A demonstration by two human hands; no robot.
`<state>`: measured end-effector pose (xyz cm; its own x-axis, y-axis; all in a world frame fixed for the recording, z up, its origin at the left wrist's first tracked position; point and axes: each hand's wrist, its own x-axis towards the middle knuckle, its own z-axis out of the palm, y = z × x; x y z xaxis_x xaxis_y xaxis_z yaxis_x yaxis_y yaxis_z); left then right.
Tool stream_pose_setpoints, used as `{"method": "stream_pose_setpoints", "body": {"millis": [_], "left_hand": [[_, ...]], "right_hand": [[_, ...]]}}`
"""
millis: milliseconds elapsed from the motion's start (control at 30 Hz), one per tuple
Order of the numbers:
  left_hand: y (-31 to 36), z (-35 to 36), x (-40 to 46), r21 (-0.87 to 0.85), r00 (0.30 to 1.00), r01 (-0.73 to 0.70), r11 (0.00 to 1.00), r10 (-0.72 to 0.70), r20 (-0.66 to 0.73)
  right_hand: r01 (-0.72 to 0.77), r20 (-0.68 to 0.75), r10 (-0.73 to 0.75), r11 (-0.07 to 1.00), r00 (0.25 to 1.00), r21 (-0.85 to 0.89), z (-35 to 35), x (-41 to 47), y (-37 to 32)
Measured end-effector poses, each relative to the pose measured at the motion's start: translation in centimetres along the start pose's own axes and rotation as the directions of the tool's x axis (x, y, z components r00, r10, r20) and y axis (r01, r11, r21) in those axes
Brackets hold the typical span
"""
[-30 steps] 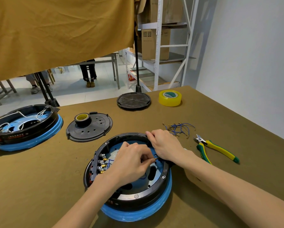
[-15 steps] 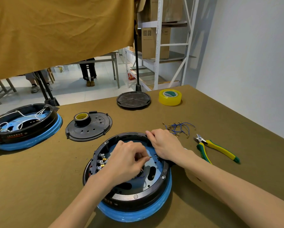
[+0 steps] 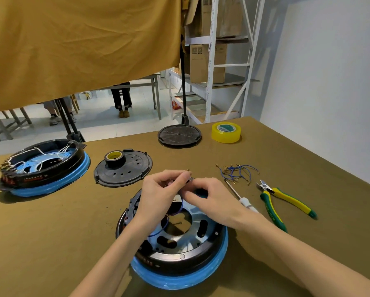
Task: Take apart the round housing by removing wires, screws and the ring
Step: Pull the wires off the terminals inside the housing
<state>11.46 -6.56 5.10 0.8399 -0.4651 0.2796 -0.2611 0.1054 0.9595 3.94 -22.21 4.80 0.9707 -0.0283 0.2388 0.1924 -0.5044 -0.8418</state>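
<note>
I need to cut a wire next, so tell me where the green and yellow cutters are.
In the head view the cutters lie on the table to the right of the round housing, beside the screwdriver and just below the pile of loose blue wires.

Single head-worn wide-angle view, looking forward and down over the desk (image 3: 51,232) from its near edge. Round housing (image 3: 179,254) close at 6 o'clock; metal shelving (image 3: 211,61) far at 12 o'clock. No second view.

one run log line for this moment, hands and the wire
left hand: pinches blue wire | right hand: pinches same wire | wire: lifted over round housing | removed wires: on table
</note>
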Motion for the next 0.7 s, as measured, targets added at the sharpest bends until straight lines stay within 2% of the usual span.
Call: {"method": "stream_pose_setpoints", "body": {"millis": [100,200,267,300,400,533,600,700], "left_hand": [[0.6,0.0,-0.1,-0.079,0.998,0.069,0.995,-0.068,0.019],[1.2,-0.3,-0.3,-0.108,0.995,0.099,0.989,-0.098,0.021],[1.1,-1.0,-0.5,-0.003,0.997,0.07,0.998,-0.069,0.043],[1.0,-1.7,-0.7,0.106,0.999,0.021,0.994,-0.026,0.042],[0.1,-4.1,-1.9,0.457,0.99,-0.108,0.883,0.136,-0.029],[-1.4,-6.0,-3.7,0.563,0.983,-0.082,0.822,0.16,-0.091],[-2.2,-6.2,-4.3,0.52,0.977,-0.051,0.853,0.15,-0.15],[-2.8,-6.4,-4.8,0.269,0.953,-0.018,0.963,0.098,-0.286]], "right_hand": [[-0.038,0.065,0.029,0.989,0.997,0.143,0.0,0.2,-1.0],[-0.025,0.08,0.018,0.996,0.997,0.087,0.0,0.5,-1.3],[-0.027,0.061,0.025,0.999,0.998,0.04,0.1,0.6,-1.2],[-0.032,0.028,0.031,0.999,0.999,0.027,-0.1,0.6,-1.1],[-0.058,-0.087,0.054,0.997,0.995,-0.05,-0.7,0.8,-0.8],[-0.101,-0.055,0.09,0.968,0.994,-0.231,-0.3,0.9,-1.4],[-0.117,-0.086,0.089,0.897,0.992,-0.426,0.0,0.9,-2.3],[-0.194,-0.227,0.032,0.645,0.973,-0.74,-0.2,0.8,-3.8]]}}
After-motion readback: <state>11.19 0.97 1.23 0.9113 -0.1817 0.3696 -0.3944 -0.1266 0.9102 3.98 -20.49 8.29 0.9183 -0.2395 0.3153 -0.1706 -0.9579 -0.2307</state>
